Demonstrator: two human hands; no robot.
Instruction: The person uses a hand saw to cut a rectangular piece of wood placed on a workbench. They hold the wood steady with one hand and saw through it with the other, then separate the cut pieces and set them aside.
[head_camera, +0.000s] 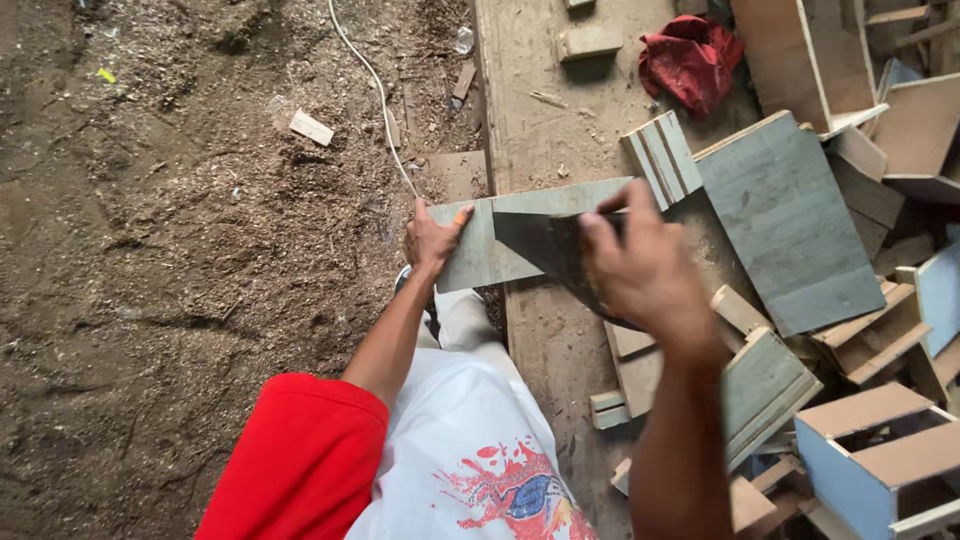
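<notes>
Because your right hand (645, 270) is blurred and lies over the dark triangular blade (555, 255), you cannot make out a handle or how far the blade runs under your palm; the fingers curl down around it, so the hand is closed on it. Your left hand (432, 238) is sharper: it lies on the near left end of the grey-green board (500, 235), thumb stretched along the top edge, fingers wrapped over the end, pinning it. The two hands are apart, with a stretch of board and the blade's point between them.

The board lies crosswise on the desk (535, 120), a long worn plank, and its left end juts past the desk's left edge over the sawdust floor (150, 250). Your forearm hides the desk surface nearer to you.

To the right, the room is tight. A larger grey-green panel (790, 225) lies just beside the board's right end, a stack of narrow strips (662, 155) touches its upper corner, and offcuts and small open boxes (880, 450) crowd the lower right, several cut off by the frame. A red cloth (690, 55) sits farther up the desk, with a small block (590, 42) near it. A white cord (375, 90) runs over the floor towards your left hand; its end is hidden behind the board.
</notes>
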